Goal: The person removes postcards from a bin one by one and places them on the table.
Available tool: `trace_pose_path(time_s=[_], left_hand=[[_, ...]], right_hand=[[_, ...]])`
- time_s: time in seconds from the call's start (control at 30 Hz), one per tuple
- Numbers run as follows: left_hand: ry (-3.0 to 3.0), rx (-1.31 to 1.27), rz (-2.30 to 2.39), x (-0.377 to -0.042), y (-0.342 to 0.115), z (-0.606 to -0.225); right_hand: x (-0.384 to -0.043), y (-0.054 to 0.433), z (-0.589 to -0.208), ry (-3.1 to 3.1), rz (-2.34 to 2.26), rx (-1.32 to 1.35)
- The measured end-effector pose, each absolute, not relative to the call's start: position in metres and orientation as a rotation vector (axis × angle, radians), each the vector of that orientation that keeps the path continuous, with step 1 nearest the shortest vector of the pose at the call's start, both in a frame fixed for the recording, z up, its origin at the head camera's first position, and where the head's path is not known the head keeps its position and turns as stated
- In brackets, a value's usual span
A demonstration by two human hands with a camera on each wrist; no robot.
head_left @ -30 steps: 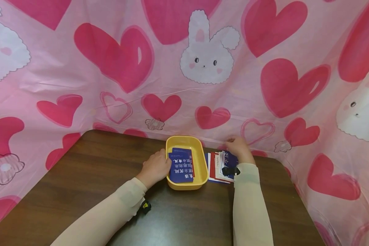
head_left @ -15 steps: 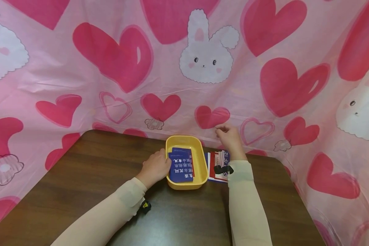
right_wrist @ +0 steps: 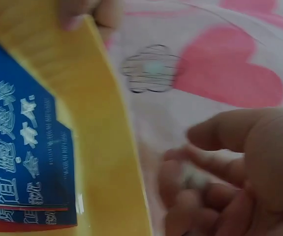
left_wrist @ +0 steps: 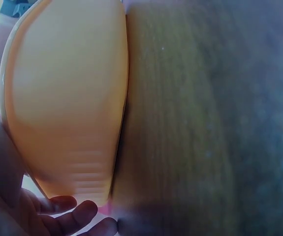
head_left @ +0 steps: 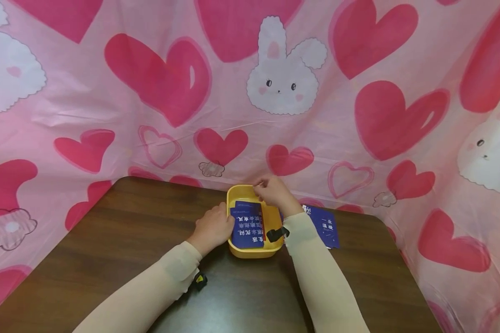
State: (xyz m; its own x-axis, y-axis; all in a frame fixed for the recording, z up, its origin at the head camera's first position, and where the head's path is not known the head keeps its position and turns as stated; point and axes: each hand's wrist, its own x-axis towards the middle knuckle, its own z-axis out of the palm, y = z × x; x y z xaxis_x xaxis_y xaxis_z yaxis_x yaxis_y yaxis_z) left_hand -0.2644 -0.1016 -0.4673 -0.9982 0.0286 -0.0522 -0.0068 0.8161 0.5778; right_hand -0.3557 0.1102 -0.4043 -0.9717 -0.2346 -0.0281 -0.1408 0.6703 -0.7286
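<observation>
A yellow plastic box (head_left: 256, 254) sits toward the back of the table. Its left side is gripped by my left hand (head_left: 211, 227), thumb over the rim, and in the left wrist view the curled fingers (left_wrist: 70, 219) lie around its end. Blue cards (head_left: 246, 226) with white characters lie in the box, a red edge showing beneath them. My right hand (head_left: 273, 192) is over the box's far right rim. In the right wrist view its fingers (right_wrist: 227, 130) are loosely bent, with nothing clearly seen between them. Right of the box lie more blue cards (head_left: 326, 226), partly hidden by my right sleeve.
The brown wooden table (head_left: 162, 199) extends to both sides and in front. A pink curtain (head_left: 229, 111) with hearts and rabbits rises just behind the table and along its sides. Black straps (head_left: 277, 234) are worn at the wrists.
My right hand has risen from the card pile on the right and moved left over the box. My left hand and the box have stayed in place.
</observation>
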Motion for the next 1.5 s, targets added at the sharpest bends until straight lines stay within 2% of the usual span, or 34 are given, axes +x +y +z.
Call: trace_pose_path(time_s=[0.27, 0.6, 0.97, 1.37, 1.5], left_hand=[[2.951, 0.02, 0.895, -0.266, -0.1, -0.468], [2.939, 0.012, 0.897, -0.265, -0.102, -0.468], [2.938, 0.005, 0.875, -0.265, -0.102, -0.468], [2.947, -0.002, 0.893, -0.264, -0.1, -0.467], [2.936, -0.005, 0.901, -0.264, -0.099, -0.466]], right_hand=[[-0.354, 0.089, -0.411, 2.683, -0.707, -0.341], [-0.352, 0.072, -0.429, 2.827, -0.442, -0.368], [-0.356, 0.077, -0.426, 2.7, -0.546, -0.263], [-0.361, 0.095, -0.416, 2.827, -0.813, -0.442], [-0.361, 0.106, -0.41, 2.832, -0.883, -0.428]])
